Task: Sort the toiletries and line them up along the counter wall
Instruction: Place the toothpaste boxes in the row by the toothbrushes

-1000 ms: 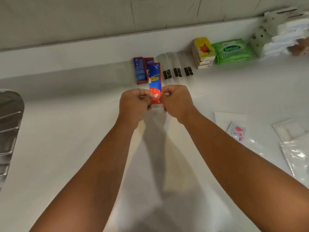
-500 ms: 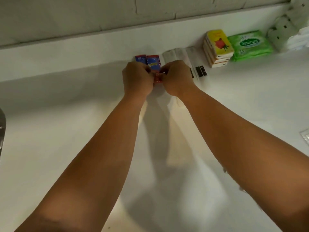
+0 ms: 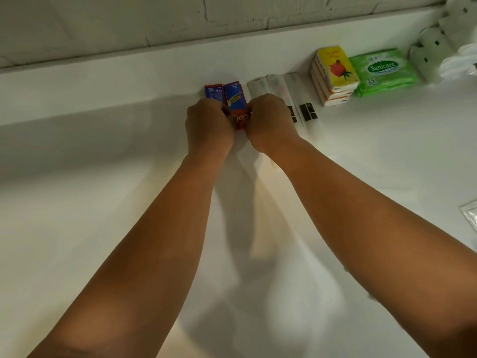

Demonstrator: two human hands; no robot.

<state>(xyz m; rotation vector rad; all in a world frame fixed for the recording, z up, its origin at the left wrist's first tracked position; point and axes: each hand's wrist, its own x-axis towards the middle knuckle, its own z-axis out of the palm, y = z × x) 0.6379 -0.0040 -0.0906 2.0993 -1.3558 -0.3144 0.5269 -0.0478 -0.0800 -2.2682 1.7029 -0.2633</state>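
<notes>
1. Two bare hands meet at 12 o'clock: left hand [image 3: 209,125] and right hand [image 3: 268,122], knuckles up. The fingers are curled in and pinch the near red end of a toothpaste box [image 3: 235,99], one hand on each side.
2. Surface: white counter [image 3: 90,215], smooth and matt, with forearm shadows across it. A white upstand [image 3: 103,76] runs along the far edge. Above it is a grey wall [image 3: 129,21] with rough joints.
3. Box position: its far end lies at the upstand, just beside a second box [image 3: 213,90] of the same red-and-blue card on its left. Cannot tell whether the held box lies flat on the counter.
4. Writing: white letters "Co" on the red end. A yellow patch on the blue part is unreadable. The green wipes pack [image 3: 384,69] reads "Sanicare" and "15".
5. Row running to 1 o'clock: white paper sleeves [image 3: 291,85], long and narrow, with black label blocks at their near ends. Next comes a stack of tissue packs [image 3: 334,71], its top yellow with a red fruit picture. Then the wipes pack, soft crinkled film.
6. At 2 o'clock, white blurred items [image 3: 433,55]; kind unclear.
7. At 3 o'clock, at the frame edge, the corner of a clear plastic bag [image 3: 471,215].
</notes>
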